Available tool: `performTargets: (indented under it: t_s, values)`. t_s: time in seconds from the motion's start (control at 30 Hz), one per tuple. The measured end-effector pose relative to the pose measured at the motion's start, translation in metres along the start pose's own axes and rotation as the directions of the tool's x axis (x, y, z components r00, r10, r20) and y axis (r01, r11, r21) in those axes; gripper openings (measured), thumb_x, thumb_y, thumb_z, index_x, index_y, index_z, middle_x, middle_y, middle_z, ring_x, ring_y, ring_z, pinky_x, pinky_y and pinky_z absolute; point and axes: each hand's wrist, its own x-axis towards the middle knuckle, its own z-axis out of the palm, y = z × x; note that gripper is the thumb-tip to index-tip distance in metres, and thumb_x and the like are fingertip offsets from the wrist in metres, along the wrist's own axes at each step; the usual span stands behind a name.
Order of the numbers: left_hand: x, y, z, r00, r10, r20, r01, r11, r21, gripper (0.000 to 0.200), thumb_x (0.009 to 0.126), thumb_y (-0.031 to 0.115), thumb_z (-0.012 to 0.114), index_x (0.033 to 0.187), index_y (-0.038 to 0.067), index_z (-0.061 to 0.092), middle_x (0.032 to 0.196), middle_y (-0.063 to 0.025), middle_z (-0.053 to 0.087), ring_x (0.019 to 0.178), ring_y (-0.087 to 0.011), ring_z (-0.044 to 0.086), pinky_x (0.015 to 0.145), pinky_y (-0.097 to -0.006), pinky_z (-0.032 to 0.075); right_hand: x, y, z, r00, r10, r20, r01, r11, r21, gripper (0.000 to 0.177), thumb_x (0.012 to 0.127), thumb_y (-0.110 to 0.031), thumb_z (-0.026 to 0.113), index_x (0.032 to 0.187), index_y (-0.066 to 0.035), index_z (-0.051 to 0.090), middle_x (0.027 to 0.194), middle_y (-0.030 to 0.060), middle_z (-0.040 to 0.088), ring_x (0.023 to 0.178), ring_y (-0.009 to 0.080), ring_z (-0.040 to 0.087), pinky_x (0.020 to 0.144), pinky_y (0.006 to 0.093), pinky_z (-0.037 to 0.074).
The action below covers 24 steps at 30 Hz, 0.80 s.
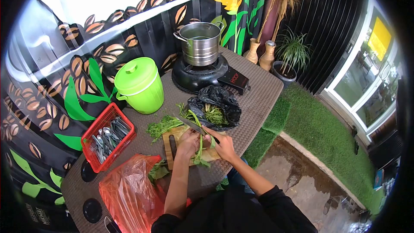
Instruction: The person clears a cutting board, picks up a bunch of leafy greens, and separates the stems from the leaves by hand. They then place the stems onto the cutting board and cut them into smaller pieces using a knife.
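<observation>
Left of the cutting board (167, 144) lie a red basket (115, 159) of cutlery and, nearer the person, a red plastic bag (129, 185). Beyond the board's left corner stands a lidded green bucket (142, 92), and cut-looking leafy greens (163, 127) spill over the board's far left edge.

The left hand (187, 143) is closed above the board, fingers bunched and pinching a green stalk (200, 146); its exact fingertip placement is partly hidden. The right hand (224, 146), just over the board's right side, is wrapped around the handle of a knife (191, 124), whose blade points away and leftward, across the stalk.

For clean work, I'd hold the stalk firmly close to the blade but keep the left fingertips and thumb out of its path. Short, light strokes should bruise the stem less than hard pressing. Cutting in the air gives little support, so laying the stalk flat on the board would be steadier. Keeping the 2 hands low over it would help catch scraps.

As for writing, pale lettering on the wall far left of the board is too blurred to read surely. Beyond the board, right of the pot (200, 49), red letters on the black stove (198, 75) seem to read "HOCK"; the last 2 are uncertain.
</observation>
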Motion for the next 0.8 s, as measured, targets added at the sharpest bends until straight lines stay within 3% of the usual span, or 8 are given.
performTargets:
  t_s: [0.1, 0.17, 0.2, 0.27, 0.33, 0.43, 0.6, 0.8]
  values:
    - [-0.001, 0.004, 0.002, 1.000, 0.019, -0.014, -0.019, 1.000, 0.022, 0.039, 0.086, 0.003, 0.061, 0.121, -0.002, 0.045, 0.103, -0.0070, 0.057, 0.085, -0.0152, 0.060, 0.073, -0.0260, 0.052, 0.002, 0.009, 0.017, 0.972, -0.012, -0.235, 0.116, 0.894, 0.433, 0.040, 0.095, -0.036, 0.051, 0.114, -0.003, 0.061, 0.073, 0.0069, 0.065, 0.061, 0.0198, 0.060, 0.062, 0.0296, 0.049]
    - [-0.003, 0.008, -0.005, 0.999, -0.031, -0.032, 0.034, 0.994, 0.100, 0.039, 0.086, 0.004, 0.062, 0.121, -0.002, 0.047, 0.103, -0.0059, 0.057, 0.086, -0.0142, 0.059, 0.072, -0.0259, 0.052, 0.002, 0.012, 0.012, 0.907, 0.341, 0.247, -0.402, 0.522, 0.752, 0.044, 0.095, -0.041, 0.048, 0.076, -0.003, 0.058, 0.056, 0.0034, 0.052, 0.045, 0.0142, 0.046, 0.047, 0.0252, 0.038]
    - [-0.004, 0.009, -0.007, 0.999, -0.031, -0.035, 0.034, 0.994, 0.100, 0.039, 0.086, 0.004, 0.062, 0.121, -0.002, 0.047, 0.103, -0.0059, 0.057, 0.086, -0.0142, 0.059, 0.072, -0.0259, 0.052, 0.002, 0.005, 0.007, 0.906, 0.341, 0.249, -0.403, 0.521, 0.753, 0.044, 0.095, -0.041, 0.048, 0.076, -0.003, 0.058, 0.056, 0.0034, 0.052, 0.045, 0.0142, 0.046, 0.047, 0.0252, 0.038]
    - [-0.006, 0.010, -0.009, 0.998, -0.042, -0.048, 0.049, 0.989, 0.140, 0.038, 0.085, 0.005, 0.063, 0.119, -0.004, 0.048, 0.104, -0.0065, 0.058, 0.084, -0.0137, 0.059, 0.072, -0.0258, 0.052, 0.000, -0.011, -0.005, 0.783, 0.310, 0.540, -0.583, 0.063, 0.810, 0.053, 0.096, -0.048, 0.042, 0.058, -0.011, 0.039, 0.049, -0.0021, 0.036, 0.039, 0.0081, 0.032, 0.042, 0.0223, 0.027]
    - [-0.009, 0.012, -0.009, 0.997, -0.059, -0.044, 0.066, 0.986, 0.152, 0.038, 0.085, 0.005, 0.064, 0.119, -0.004, 0.049, 0.104, -0.0069, 0.058, 0.085, -0.0138, 0.059, 0.072, -0.0257, 0.052, 0.000, 0.002, 0.000, 0.773, 0.203, 0.601, -0.615, 0.012, 0.788, 0.058, 0.096, -0.052, 0.036, 0.055, -0.011, 0.038, 0.047, -0.0032, 0.033, 0.039, 0.0080, 0.031, 0.042, 0.0217, 0.028]
    - [-0.008, 0.013, -0.016, 0.995, -0.098, -0.015, 0.099, 0.978, 0.183, 0.039, 0.084, 0.005, 0.064, 0.119, -0.004, 0.050, 0.105, -0.0077, 0.059, 0.085, -0.0143, 0.059, 0.072, -0.0258, 0.052, 0.001, 0.018, 0.006, 0.760, 0.092, 0.643, -0.634, -0.114, 0.765, 0.056, 0.096, -0.051, 0.037, 0.057, -0.011, 0.039, 0.048, -0.0034, 0.032, 0.039, 0.0075, 0.031, 0.040, 0.0213, 0.028]
    - [-0.010, 0.019, -0.024, 0.985, -0.172, -0.010, 0.167, 0.937, 0.306, 0.038, 0.085, 0.004, 0.064, 0.120, -0.002, 0.050, 0.107, -0.0080, 0.059, 0.087, -0.0149, 0.060, 0.072, -0.0268, 0.053, 0.008, 0.024, -0.011, 0.753, 0.158, 0.639, -0.658, 0.204, 0.725, 0.043, 0.097, -0.047, 0.038, 0.074, -0.010, 0.044, 0.051, -0.0043, 0.033, 0.039, 0.0065, 0.030, 0.037, 0.0219, 0.023]
    - [-0.012, 0.021, -0.030, 0.991, -0.123, -0.050, 0.132, 0.962, 0.240, 0.033, 0.085, 0.005, 0.063, 0.116, 0.002, 0.051, 0.107, -0.0060, 0.059, 0.087, -0.0146, 0.061, 0.073, -0.0283, 0.053, 0.021, 0.058, -0.025, 0.768, 0.008, 0.641, -0.634, -0.135, 0.761, 0.052, 0.100, -0.042, 0.031, 0.133, -0.003, 0.039, 0.058, -0.0040, 0.035, 0.042, 0.0042, 0.029, 0.038, 0.0196, 0.026]
